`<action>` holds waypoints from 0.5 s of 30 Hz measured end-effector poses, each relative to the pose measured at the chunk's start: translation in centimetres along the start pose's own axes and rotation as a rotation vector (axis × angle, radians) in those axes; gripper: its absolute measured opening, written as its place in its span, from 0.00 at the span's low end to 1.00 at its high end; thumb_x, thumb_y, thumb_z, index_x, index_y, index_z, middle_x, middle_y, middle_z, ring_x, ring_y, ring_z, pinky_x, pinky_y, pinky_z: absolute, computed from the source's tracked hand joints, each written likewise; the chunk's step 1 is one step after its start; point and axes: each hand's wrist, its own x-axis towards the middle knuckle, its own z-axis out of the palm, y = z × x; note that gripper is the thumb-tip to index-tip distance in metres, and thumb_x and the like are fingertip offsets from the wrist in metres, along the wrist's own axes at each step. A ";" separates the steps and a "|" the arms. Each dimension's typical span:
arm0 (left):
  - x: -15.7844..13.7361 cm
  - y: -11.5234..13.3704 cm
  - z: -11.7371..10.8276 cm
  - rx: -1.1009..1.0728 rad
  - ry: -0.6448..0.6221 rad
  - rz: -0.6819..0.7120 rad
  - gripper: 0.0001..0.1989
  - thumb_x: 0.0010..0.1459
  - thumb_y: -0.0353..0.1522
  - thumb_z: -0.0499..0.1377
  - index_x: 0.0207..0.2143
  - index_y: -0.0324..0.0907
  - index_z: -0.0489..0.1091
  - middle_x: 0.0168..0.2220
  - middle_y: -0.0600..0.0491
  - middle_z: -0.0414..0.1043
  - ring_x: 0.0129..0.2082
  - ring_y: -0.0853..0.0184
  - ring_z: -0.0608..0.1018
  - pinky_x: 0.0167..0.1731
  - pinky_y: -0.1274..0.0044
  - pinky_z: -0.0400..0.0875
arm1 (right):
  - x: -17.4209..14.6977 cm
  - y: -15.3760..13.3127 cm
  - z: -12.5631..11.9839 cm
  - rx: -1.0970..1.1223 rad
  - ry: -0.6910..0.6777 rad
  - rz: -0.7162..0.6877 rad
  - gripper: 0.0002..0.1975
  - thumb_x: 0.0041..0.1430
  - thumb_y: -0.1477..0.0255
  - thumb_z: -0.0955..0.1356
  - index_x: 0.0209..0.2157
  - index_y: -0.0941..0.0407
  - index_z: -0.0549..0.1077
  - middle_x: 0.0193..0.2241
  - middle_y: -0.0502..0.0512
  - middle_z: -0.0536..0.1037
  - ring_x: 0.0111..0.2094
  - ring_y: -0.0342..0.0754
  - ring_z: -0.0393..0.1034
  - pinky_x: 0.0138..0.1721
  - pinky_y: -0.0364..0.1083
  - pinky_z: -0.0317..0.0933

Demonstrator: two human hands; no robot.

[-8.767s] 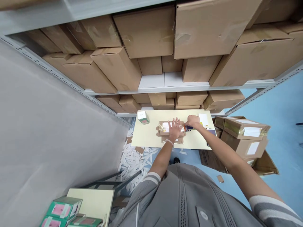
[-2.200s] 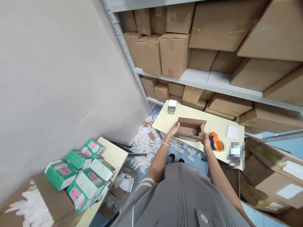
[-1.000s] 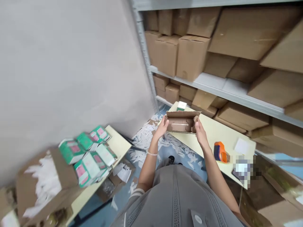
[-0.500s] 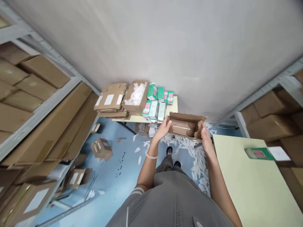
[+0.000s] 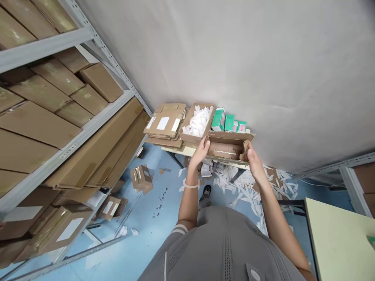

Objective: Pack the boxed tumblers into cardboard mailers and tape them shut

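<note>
An open cardboard box [image 5: 224, 150] is held level in front of me, with a brown insert and a slot showing inside. My left hand [image 5: 200, 151] grips its left end, thumb over the rim. At the right end, beside a torn, crumpled flap, my right hand [image 5: 254, 160] is closed on the box. Beyond it on the small table [image 5: 190, 150] stand several green-and-white packages [image 5: 229, 122], partly hidden by the box. To their left is a carton [image 5: 211, 124] with white paper filling [image 5: 198, 121] in it. A pile of flattened cardboard [image 5: 165, 119] lies furthest left.
A metal rack [image 5: 73, 146] full of brown cartons runs along the left. Paper scraps [image 5: 249, 189] litter the blue floor below the table. A small carton [image 5: 141, 177] lies on the floor. At the right stands a pale yellow table [image 5: 336, 234].
My view has swung to the right-table's left and I have come closer to the small table. The held box now overlaps the front of the green packages; both hands keep their grip.
</note>
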 end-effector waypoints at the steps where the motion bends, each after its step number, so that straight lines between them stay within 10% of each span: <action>1: 1.5 -0.2 -0.8 -0.005 -0.014 0.009 0.30 0.68 0.44 0.45 0.68 0.40 0.54 0.70 0.48 0.53 0.70 0.63 0.55 0.69 0.71 0.47 | 1.3 -0.3 1.0 -0.012 0.019 0.006 0.43 0.63 0.42 0.54 0.69 0.56 0.56 0.69 0.59 0.56 0.70 0.53 0.48 0.69 0.54 0.41; 8: 10.5 -0.8 -4.2 0.047 -0.136 0.017 0.30 0.67 0.41 0.47 0.68 0.37 0.53 0.71 0.45 0.51 0.71 0.63 0.55 0.69 0.72 0.46 | 8.2 -0.9 6.2 -0.137 0.126 0.110 0.41 0.64 0.44 0.53 0.69 0.55 0.56 0.68 0.60 0.59 0.68 0.57 0.53 0.67 0.57 0.47; 15: 13.7 -2.1 -2.9 0.137 -0.211 -0.148 0.34 0.67 0.43 0.46 0.69 0.33 0.48 0.70 0.40 0.49 0.70 0.60 0.55 0.69 0.71 0.48 | 10.6 -1.0 7.4 -0.345 0.161 0.253 0.41 0.62 0.44 0.55 0.68 0.55 0.57 0.63 0.64 0.67 0.62 0.63 0.63 0.61 0.60 0.56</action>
